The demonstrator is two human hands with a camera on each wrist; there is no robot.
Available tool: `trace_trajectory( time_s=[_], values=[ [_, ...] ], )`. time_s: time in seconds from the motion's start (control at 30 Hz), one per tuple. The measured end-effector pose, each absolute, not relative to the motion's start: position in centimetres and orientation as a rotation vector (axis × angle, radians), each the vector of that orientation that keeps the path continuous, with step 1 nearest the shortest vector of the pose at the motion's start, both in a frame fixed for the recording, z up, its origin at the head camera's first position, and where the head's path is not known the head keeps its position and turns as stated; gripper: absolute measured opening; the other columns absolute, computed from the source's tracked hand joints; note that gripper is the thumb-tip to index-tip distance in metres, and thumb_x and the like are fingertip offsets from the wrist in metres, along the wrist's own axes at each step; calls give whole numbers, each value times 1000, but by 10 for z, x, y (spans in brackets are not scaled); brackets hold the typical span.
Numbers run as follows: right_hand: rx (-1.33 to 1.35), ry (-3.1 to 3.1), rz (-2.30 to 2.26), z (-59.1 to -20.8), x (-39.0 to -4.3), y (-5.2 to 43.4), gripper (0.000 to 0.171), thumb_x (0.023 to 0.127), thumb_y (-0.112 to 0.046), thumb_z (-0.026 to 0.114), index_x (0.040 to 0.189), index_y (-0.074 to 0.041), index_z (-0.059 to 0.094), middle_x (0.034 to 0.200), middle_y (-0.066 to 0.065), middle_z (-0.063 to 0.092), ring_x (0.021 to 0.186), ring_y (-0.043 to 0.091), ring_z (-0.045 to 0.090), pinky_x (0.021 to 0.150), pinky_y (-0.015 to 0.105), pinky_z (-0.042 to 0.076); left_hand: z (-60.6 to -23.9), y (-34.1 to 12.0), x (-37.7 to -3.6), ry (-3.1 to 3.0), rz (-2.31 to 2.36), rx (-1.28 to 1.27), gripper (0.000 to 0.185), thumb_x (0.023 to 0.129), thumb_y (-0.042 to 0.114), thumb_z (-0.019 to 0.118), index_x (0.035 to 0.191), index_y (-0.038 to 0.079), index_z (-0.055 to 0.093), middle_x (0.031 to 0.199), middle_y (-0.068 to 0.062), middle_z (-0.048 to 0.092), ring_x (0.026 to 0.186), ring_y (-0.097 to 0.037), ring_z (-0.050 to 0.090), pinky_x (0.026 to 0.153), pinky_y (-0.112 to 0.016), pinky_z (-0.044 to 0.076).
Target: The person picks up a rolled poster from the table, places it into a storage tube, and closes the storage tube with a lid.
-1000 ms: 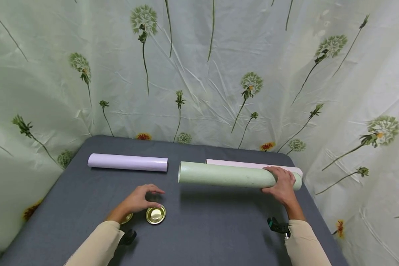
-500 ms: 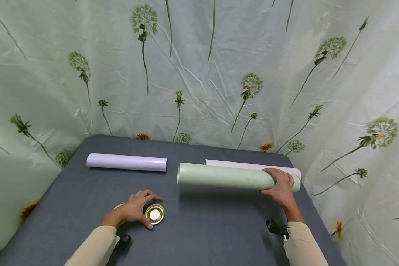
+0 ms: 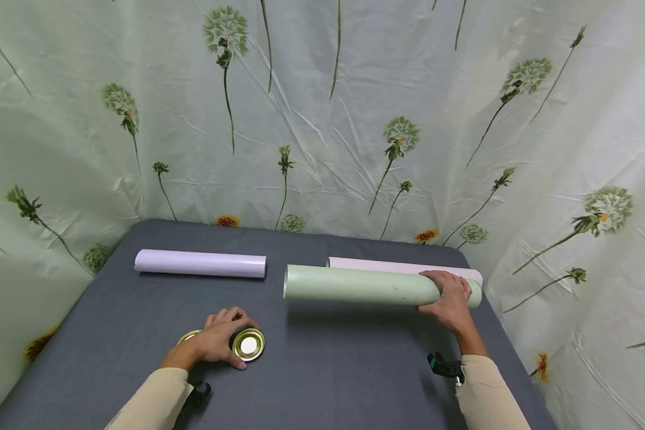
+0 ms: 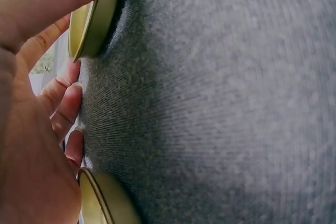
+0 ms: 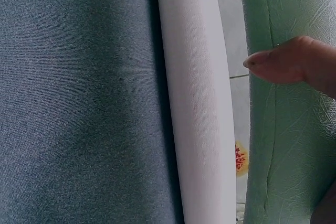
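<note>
In the head view my left hand (image 3: 215, 341) grips a round gold metal lid (image 3: 248, 345), its thumb and index finger around the rim. The left wrist view shows this lid (image 4: 86, 32) at the dark cloth, partly covered by the thumb. A second gold lid (image 3: 187, 336) lies under the left wrist, mostly hidden by it. My right hand (image 3: 451, 301) holds a pale green tube (image 3: 360, 285) near its right end, level and raised, with a shadow on the cloth below. The thumb presses the green tube (image 5: 294, 129) in the right wrist view.
A lilac tube (image 3: 199, 263) lies at the back left of the table (image 3: 322, 370), which has a dark grey cloth. Behind the green tube lies a pale pink tube (image 3: 376, 264), partly hidden. A flower-patterned curtain (image 3: 322, 119) hangs along the back and sides.
My left hand has come down and closed its thumb and index finger around the gold lid, its thumb moving to the lid's near side. The right hand holds the green tube still.
</note>
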State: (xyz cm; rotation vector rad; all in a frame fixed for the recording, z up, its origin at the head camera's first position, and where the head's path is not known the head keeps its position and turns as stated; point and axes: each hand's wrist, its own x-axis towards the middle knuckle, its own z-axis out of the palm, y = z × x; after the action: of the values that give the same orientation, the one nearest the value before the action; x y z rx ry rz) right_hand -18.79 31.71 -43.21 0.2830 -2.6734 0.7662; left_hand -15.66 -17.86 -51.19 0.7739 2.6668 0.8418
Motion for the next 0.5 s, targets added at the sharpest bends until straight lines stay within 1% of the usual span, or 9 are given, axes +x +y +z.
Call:
trace_trajectory(
  time_s=[0.27, 0.4, 0.5],
  values=[
    [288, -2678, 760, -430, -190, 315, 72, 50, 2, 90, 116, -2, 63, 120, 25, 58, 115, 45, 41, 100, 64, 10, -515, -179, -154, 2698, 831, 782, 64, 59, 39, 90, 115, 24, 63, 110, 3, 43, 105, -25, 41, 80, -44, 29],
    [278, -2685, 749, -429, -189, 314, 71, 50, 1, 90, 116, -2, 62, 120, 25, 58, 115, 45, 41, 100, 64, 11, -516, -179, -154, 2743, 820, 801, 64, 60, 40, 89, 115, 22, 63, 110, 2, 47, 107, -28, 44, 80, -44, 31],
    [267, -2689, 755, -429, -188, 314, 71, 51, 2, 90, 116, -2, 62, 121, 26, 57, 115, 46, 41, 100, 65, 11, -517, -179, -155, 2776, 835, 821, 63, 61, 40, 88, 115, 18, 63, 109, 2, 49, 108, -29, 46, 80, -44, 33]
  ],
)
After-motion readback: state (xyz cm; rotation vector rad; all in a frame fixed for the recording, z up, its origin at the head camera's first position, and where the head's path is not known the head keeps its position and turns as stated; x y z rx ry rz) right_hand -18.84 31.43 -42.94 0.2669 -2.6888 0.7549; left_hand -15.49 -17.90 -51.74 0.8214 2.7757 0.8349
